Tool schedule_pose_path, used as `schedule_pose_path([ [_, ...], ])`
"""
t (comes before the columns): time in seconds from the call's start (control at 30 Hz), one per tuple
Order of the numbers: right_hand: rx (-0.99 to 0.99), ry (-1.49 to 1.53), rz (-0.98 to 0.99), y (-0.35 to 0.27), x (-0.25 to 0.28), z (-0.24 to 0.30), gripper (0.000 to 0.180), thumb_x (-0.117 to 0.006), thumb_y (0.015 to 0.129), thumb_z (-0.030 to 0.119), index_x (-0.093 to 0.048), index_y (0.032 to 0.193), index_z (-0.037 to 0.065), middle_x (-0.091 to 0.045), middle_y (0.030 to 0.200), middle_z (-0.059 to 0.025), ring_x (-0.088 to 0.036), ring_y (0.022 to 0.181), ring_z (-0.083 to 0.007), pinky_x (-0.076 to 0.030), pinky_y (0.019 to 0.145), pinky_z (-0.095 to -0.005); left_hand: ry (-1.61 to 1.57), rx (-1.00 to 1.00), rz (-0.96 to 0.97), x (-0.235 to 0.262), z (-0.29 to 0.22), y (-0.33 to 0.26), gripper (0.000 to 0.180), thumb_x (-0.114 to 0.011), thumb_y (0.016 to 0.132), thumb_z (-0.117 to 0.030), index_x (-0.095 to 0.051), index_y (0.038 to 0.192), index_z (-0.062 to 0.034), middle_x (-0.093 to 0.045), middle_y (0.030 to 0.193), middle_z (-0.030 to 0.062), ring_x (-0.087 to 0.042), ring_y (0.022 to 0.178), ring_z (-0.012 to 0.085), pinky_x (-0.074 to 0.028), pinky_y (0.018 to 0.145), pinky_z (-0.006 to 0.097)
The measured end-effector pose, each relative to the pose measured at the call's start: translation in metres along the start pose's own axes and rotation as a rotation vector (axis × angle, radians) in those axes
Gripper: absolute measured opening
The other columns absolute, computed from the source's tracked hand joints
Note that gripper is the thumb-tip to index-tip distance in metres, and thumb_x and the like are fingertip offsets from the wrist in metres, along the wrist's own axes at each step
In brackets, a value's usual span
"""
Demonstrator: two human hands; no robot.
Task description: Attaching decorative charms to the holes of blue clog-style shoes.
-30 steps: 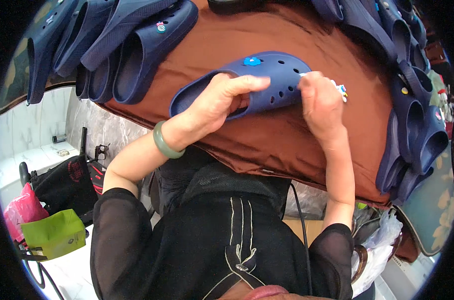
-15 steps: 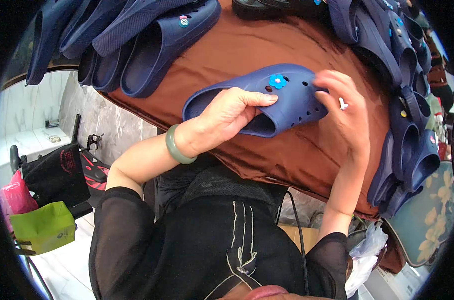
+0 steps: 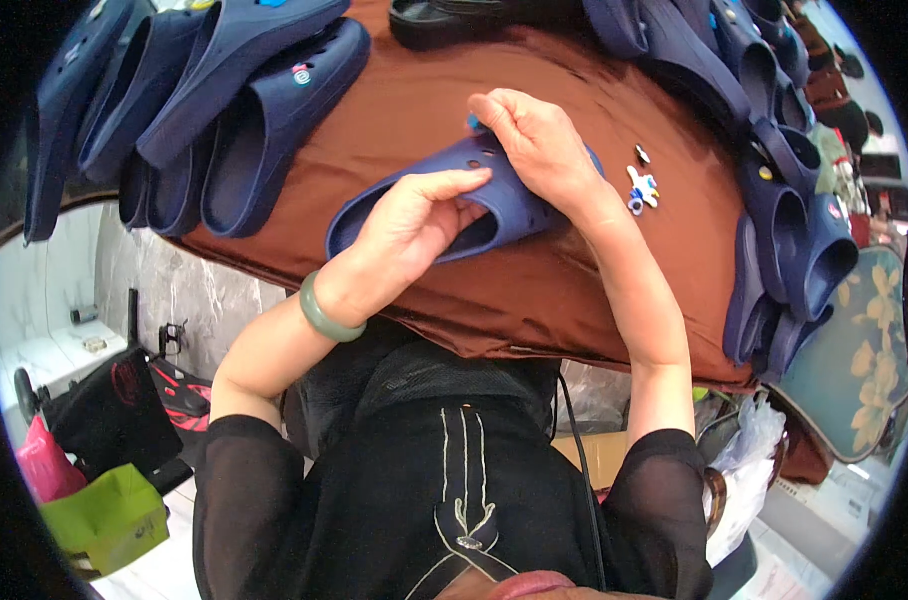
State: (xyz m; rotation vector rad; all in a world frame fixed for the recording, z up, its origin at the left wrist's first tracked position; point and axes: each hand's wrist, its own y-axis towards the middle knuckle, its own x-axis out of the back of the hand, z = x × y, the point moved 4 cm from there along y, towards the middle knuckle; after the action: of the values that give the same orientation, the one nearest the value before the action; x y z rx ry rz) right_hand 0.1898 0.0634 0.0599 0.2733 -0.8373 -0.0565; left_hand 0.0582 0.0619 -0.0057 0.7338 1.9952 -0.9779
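A navy blue clog (image 3: 511, 203) with holes in its upper lies across my left hand. My left hand (image 3: 404, 225) grips it by the edge of the foot opening, thumb on top and fingers inside; a green bangle circles that wrist. Over the clog's upper, my right hand (image 3: 534, 140) is closed in a pinch. At its fingertips shows a bit of the blue flower charm (image 3: 472, 121), mostly hidden by the fingers and beyond the clog's far edge. Two bare holes show in the upper beside my right hand.
A white figure charm (image 3: 641, 190) and a small black-and-white piece (image 3: 642, 154) lie on the brown cloth (image 3: 574, 290). Stacked navy clogs (image 3: 264, 130) stand at the far left, more clogs (image 3: 779, 215) along the right. A black shoe (image 3: 454, 22) sits at the back.
My right hand has moved left over the clog and now pinches the blue flower charm, which was on the upper. The view has shifted, bringing two small pieces on the cloth into sight.
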Motion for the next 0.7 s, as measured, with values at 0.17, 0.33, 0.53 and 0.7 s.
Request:
schedule_pose_path([
  [0.17,-0.275,0.305,-0.213,-0.04,0.05,-0.045,0.027,-0.051,0.098,0.024,-0.065,0.104,0.001,-0.067,0.09,-0.004,-0.062,0.081,-0.0121,-0.05,0.073,-0.0264,0.006,-0.025,-0.05,-0.002,-0.006,-0.003,0.02,-0.065,0.084,-0.016,-0.061,0.1,-0.0063,-0.065,0.097,0.0047,-0.059,0.089,0.016,-0.043,0.09,0.034],
  [0.33,-0.482,0.172,-0.437,-0.114,0.113,-0.123,0.025,-0.059,0.094,0.022,-0.066,0.107,0.002,-0.067,0.09,-0.0012,-0.06,0.078,-0.0098,-0.048,0.074,-0.0246,-0.012,-0.008,-0.061,-0.007,-0.007,-0.002,0.02,-0.066,0.083,-0.019,-0.06,0.099,-0.0073,-0.064,0.096,0.0053,-0.059,0.091,0.0184,-0.044,0.089,0.034],
  [0.53,-0.217,-0.341,-0.094,-0.13,0.115,-0.109,0.041,-0.059,0.077,-0.002,-0.063,0.116,0.012,-0.051,0.127,-0.0131,-0.044,0.12,-0.0295,-0.04,0.099,-0.0361,0.004,-0.02,-0.08,-0.012,-0.009,-0.005,0.02,-0.066,0.084,-0.02,-0.06,0.099,-0.0077,-0.065,0.096,0.0055,-0.06,0.091,0.019,-0.044,0.088,0.034],
  [0.7,-0.23,-0.299,-0.114,-0.133,0.099,-0.123,0.036,-0.06,0.079,-0.004,-0.065,0.111,0.009,-0.058,0.117,-0.0124,-0.052,0.11,-0.0289,-0.042,0.096,-0.0361,0.008,-0.005,-0.083,-0.012,-0.007,-0.005,0.021,-0.065,0.084,-0.021,-0.06,0.099,-0.0077,-0.066,0.098,0.0059,-0.06,0.092,0.0196,-0.045,0.088,0.035],
])
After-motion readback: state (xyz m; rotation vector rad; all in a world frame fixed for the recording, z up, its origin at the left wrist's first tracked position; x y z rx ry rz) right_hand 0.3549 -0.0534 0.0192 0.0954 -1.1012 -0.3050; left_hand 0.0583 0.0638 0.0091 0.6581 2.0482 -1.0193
